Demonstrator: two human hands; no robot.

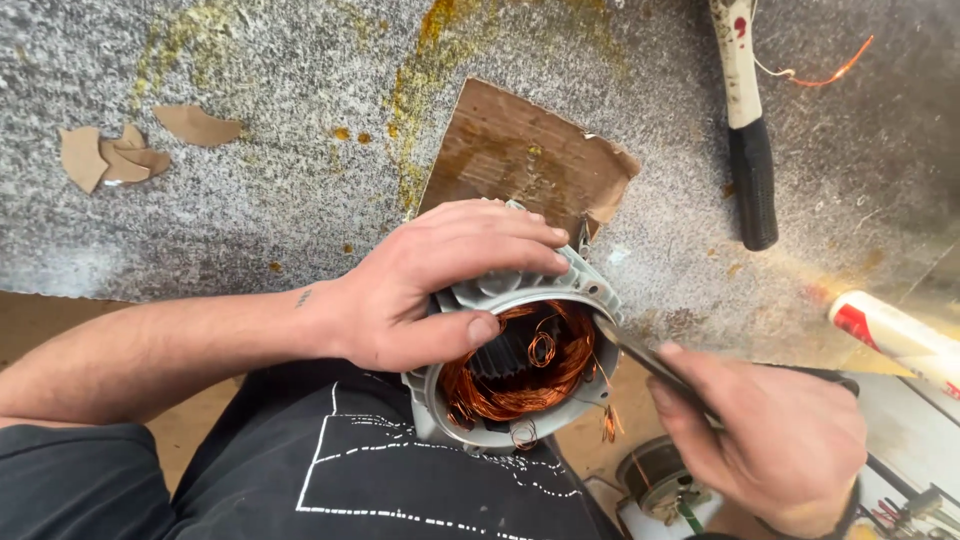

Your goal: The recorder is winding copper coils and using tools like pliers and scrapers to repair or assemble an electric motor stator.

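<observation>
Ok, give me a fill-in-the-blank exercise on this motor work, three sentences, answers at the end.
1. The left hand grips the grey stator housing, whose windings are made of ____ wire.
2. The right hand pushes a thin metal tool into the ____ of the housing.
3. Above the housing, a piece of brown ____ lies on the grey carpet.

Missing words: copper; opening; cardboard
</observation>
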